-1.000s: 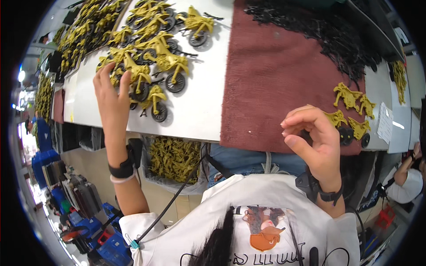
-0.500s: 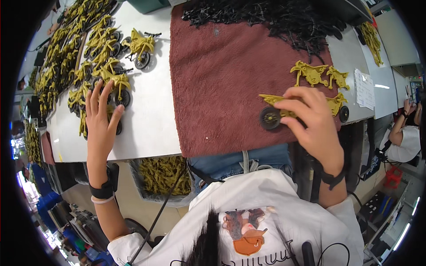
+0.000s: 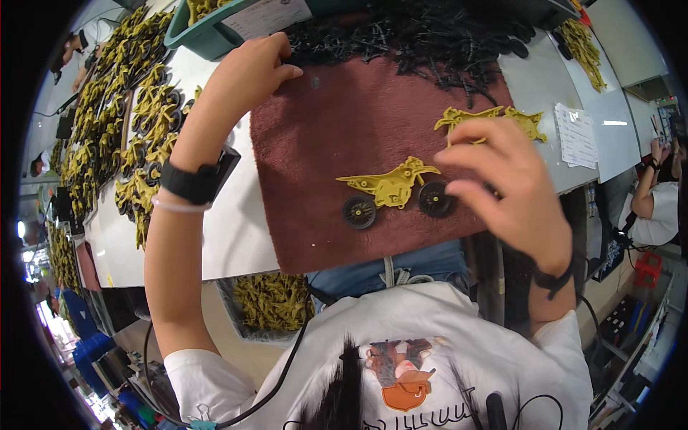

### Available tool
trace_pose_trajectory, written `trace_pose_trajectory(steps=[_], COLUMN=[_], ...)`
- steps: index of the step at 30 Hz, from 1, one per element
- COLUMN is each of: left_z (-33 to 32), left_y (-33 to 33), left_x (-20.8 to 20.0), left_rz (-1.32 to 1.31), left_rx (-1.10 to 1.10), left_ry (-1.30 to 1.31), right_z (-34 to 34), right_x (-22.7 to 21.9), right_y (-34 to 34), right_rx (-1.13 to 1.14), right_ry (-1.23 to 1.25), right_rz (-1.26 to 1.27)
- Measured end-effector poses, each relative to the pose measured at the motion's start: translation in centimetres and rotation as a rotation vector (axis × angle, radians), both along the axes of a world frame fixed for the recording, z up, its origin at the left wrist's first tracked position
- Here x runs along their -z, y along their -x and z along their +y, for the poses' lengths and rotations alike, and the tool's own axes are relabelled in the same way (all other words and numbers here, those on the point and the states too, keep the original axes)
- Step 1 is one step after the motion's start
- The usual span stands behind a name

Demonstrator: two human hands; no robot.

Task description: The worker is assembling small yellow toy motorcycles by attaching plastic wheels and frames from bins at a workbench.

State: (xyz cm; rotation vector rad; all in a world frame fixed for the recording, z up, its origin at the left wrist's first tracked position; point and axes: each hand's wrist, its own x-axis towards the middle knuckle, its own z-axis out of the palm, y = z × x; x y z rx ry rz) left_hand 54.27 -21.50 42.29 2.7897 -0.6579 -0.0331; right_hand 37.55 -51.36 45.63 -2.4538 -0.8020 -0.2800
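A yellow toy motorcycle half-shell (image 3: 393, 188) lies on the dark red cloth in front of me. A black rear wheel (image 3: 359, 212) and a black front wheel (image 3: 435, 199) sit at its two ends. My right hand (image 3: 512, 183) is just right of the front wheel, slightly blurred, thumb and fingers apart with nothing visible between them. Beyond its fingers are two more yellow half-shells (image 3: 527, 123), partly covered by the hand. My left hand (image 3: 254, 72) reaches to the left end of the heap of thin black parts (image 3: 423, 36). Its thumb stands apart from the bent fingers; some fingertips are hidden.
Many yellow motorcycles (image 3: 154, 107) with black wheels crowd the white table (image 3: 240, 247) at left. A green bin (image 3: 204, 36) stands at the far left of the cloth (image 3: 322, 136). Another bin of yellow parts (image 3: 272, 301) is below the table edge. Paper sheets (image 3: 575, 135) lie at right.
My left hand has gone from the motorcycles at left to the black heap. The wheeled half-shell now lies farther left on the cloth, out of my right hand. The view has shifted slightly.
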Motion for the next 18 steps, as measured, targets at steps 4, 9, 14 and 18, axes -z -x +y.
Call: trace_pose_trajectory(steps=[4, 9, 14, 18], left_z=[-1.3, -1.1, -0.7, -0.9], left_y=[-1.5, -2.0, -1.5, 1.9], left_x=[0.5, 0.2, -0.1, -2.2], left_rz=[-0.102, -0.031, -0.157, -0.235], left_rx=[-0.004, 0.014, 0.051, -0.060], left_ry=[-0.120, -0.044, 0.066, 0.077], right_z=[-4.1, -6.7, -4.2, -2.3], right_x=[-1.4, -1.8, 0.8, 2.9], right_y=[-0.9, -5.0, -11.2, -13.1], right_rx=[0.169, 0.073, -0.020, -0.121], right_ry=[0.048, 0.085, 0.216, 0.428], right_rz=[0.037, -0.017, 0.023, -0.021])
